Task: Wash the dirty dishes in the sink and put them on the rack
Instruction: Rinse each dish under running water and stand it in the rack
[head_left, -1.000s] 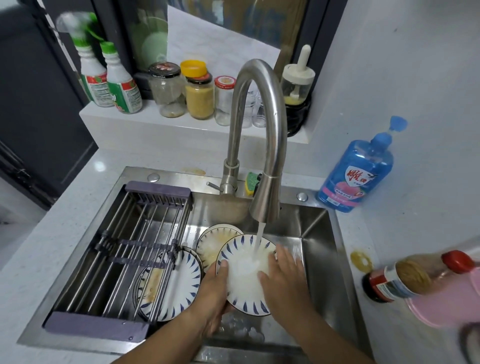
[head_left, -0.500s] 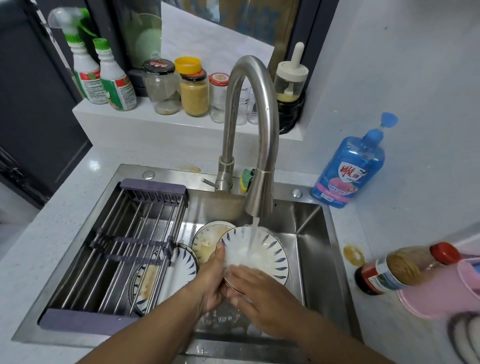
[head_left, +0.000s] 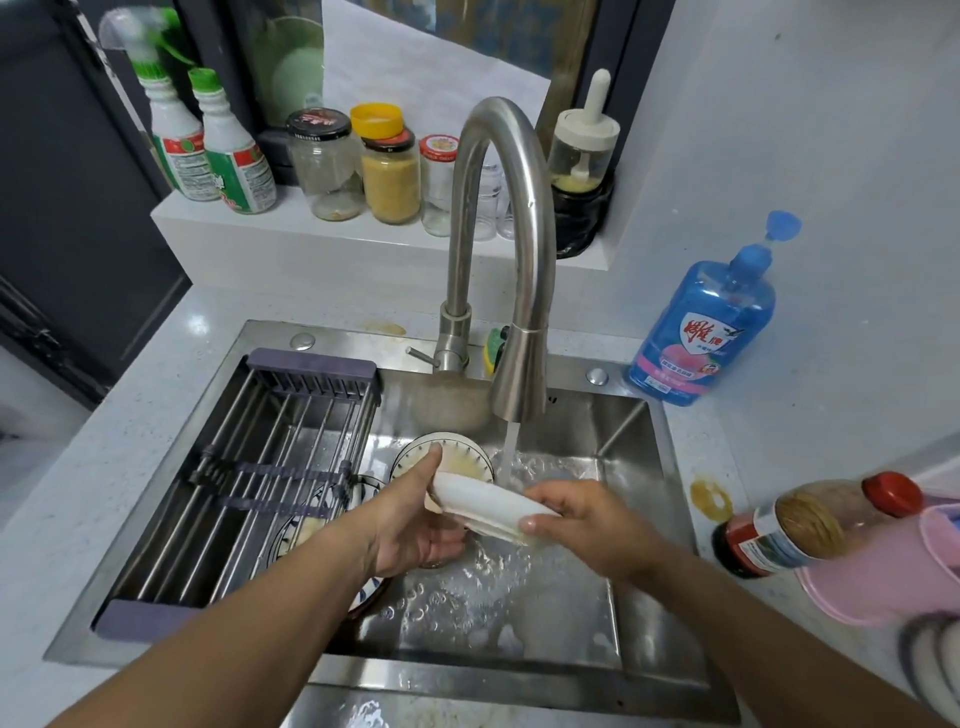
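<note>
Both hands hold a white plate (head_left: 485, 506) over the steel sink (head_left: 631, 467), turned so its plain underside faces up. My left hand (head_left: 415, 519) grips its left rim and my right hand (head_left: 582, 519) grips its right rim. Water runs from the faucet (head_left: 519, 260) just behind the plate. A dirty plate with a blue-striped rim (head_left: 457, 457) lies in the sink behind my left hand. Another blue-patterned plate (head_left: 306, 525) lies partly under the roll-up rack (head_left: 249, 478), which spans the sink's left half.
A blue dish soap bottle (head_left: 701, 322) stands on the counter at the right. A sauce bottle (head_left: 810, 525) lies on its side by a pink container (head_left: 893, 577). Jars and spray bottles (head_left: 208, 140) line the ledge behind the faucet. A sponge (head_left: 493, 348) sits beside the faucet base.
The plate faced up under the stream before; both hands have flipped it so its white underside is on top, and it sits lower and nearer to me.
</note>
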